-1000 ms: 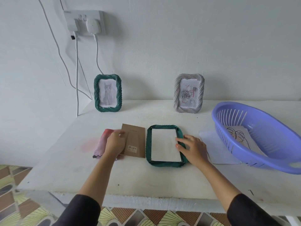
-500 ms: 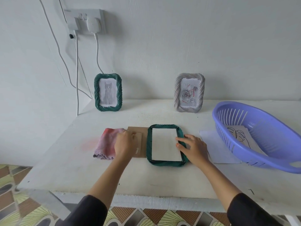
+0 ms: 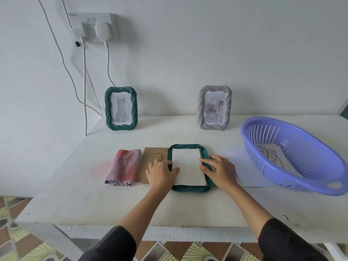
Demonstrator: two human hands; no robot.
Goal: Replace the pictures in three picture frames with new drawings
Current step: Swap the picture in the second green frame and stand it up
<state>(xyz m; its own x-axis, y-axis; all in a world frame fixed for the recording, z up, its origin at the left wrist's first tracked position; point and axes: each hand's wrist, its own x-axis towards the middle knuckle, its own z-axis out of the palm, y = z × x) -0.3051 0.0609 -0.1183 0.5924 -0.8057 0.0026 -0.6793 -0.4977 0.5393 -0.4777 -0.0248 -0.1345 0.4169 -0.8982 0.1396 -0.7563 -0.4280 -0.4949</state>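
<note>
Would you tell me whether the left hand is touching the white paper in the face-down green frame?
Touching. In the head view, the left hand lays its thumb on the white paper inside the face-down green frame.

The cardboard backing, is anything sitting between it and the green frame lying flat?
Only the left hand, which rests across the cardboard backing and the green frame's left edge. No other object lies between them.
</note>
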